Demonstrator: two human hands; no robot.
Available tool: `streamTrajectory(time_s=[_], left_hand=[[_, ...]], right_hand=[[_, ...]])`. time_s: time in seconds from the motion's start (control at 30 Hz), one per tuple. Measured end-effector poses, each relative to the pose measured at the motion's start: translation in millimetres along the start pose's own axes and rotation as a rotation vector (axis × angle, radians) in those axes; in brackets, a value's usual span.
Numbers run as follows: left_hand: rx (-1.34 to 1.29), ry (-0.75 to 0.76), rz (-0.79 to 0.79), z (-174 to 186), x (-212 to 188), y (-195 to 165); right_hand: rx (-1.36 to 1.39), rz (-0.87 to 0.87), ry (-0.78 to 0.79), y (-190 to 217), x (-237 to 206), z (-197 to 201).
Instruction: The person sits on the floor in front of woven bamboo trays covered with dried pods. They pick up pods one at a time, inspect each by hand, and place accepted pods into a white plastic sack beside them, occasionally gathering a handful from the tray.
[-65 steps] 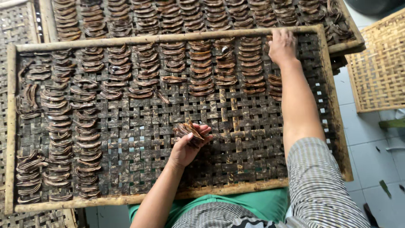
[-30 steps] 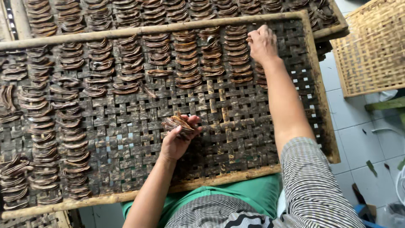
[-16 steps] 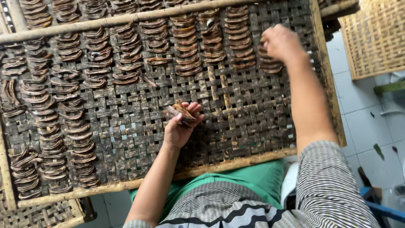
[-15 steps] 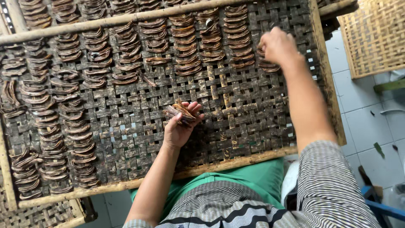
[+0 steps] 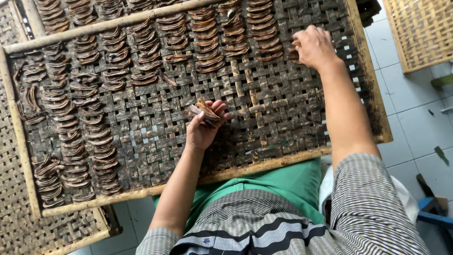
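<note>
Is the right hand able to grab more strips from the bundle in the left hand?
Probably yes. The right hand is up at the tray's far rows, and nothing stands between it and the bundle in the left hand.

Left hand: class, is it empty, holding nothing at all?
No, the left hand grips a small bundle of dark curved strips above the woven tray.

Your woven drying tray [image 5: 283, 101] is dark brown-black in a checkerboard weave, framed in pale tan wood. The curled strips [image 5: 207, 40] on it are reddish brown. Your sleeve [image 5: 368, 198] carries fine black-and-white stripes; your lap cloth [image 5: 278, 182] is plain green.
</note>
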State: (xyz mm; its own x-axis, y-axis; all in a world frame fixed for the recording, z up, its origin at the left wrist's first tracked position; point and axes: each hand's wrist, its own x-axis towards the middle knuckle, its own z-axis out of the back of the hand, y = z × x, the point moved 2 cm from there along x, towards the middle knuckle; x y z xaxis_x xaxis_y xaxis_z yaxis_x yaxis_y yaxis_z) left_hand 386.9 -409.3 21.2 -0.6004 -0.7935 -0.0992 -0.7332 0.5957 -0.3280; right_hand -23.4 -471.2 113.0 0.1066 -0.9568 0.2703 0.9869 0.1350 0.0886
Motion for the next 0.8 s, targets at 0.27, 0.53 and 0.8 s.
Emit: streamTrajectory(time_s=[0.27, 0.53, 0.8], left_hand=[[0.037, 0.022, -0.010, -6, -6, 1], [0.033, 0.064, -0.013, -4, -9, 2], [0.021, 0.098, -0.021, -5, -11, 2]], right_hand=[[-0.097, 0.085, 0.284, 14, -12, 20], [-0.112, 0.189, 0.048, 21, -45, 28], [-0.079, 0.050, 0.050, 26, -61, 26]])
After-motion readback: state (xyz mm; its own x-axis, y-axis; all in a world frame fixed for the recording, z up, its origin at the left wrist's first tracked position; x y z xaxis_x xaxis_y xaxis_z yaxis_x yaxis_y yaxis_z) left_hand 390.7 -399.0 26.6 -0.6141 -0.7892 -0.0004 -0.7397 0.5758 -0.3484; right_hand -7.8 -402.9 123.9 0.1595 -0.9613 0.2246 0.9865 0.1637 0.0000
